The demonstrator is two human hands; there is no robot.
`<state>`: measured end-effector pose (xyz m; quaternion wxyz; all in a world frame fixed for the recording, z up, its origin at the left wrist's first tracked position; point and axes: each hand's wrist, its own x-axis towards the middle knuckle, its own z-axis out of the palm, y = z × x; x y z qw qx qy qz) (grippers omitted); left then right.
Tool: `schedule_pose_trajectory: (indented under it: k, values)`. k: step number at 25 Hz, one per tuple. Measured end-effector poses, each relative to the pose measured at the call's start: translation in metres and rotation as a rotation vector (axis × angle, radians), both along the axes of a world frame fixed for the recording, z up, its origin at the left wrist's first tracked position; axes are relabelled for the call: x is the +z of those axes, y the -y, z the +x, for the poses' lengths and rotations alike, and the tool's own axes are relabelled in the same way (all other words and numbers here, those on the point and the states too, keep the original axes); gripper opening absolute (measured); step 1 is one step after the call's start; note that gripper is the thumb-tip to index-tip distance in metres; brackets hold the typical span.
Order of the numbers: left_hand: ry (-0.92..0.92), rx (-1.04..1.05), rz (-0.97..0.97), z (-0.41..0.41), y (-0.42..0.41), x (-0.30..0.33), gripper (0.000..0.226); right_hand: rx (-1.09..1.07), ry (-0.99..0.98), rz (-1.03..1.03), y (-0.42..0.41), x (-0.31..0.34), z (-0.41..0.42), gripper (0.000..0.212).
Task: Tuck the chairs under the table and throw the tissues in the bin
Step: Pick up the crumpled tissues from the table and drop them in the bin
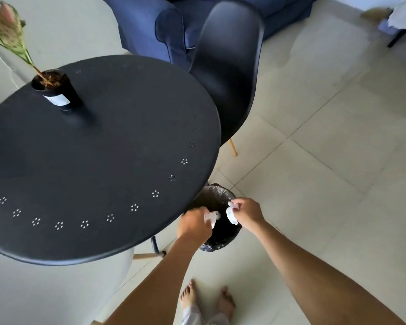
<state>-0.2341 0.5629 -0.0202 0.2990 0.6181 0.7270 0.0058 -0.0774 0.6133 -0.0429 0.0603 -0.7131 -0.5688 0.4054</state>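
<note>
We are holding both hands over the bin beside the desk: left grip pinching one tissue, right grip pinching another tissue.

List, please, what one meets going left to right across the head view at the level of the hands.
Table → left hand → left tissue → right tissue → right hand → bare floor. Both hands hold their tissues over the bin.
</note>
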Motion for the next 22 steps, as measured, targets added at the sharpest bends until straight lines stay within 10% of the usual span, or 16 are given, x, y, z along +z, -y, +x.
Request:
schedule_pose_trajectory:
  k: [22]
  values:
    - [0.183, 0.097, -0.052, 0.008, 0.014, -0.020, 0.047, -0.067, -0.059, -0.006, 0.038, -0.013, 0.021, 0.039]
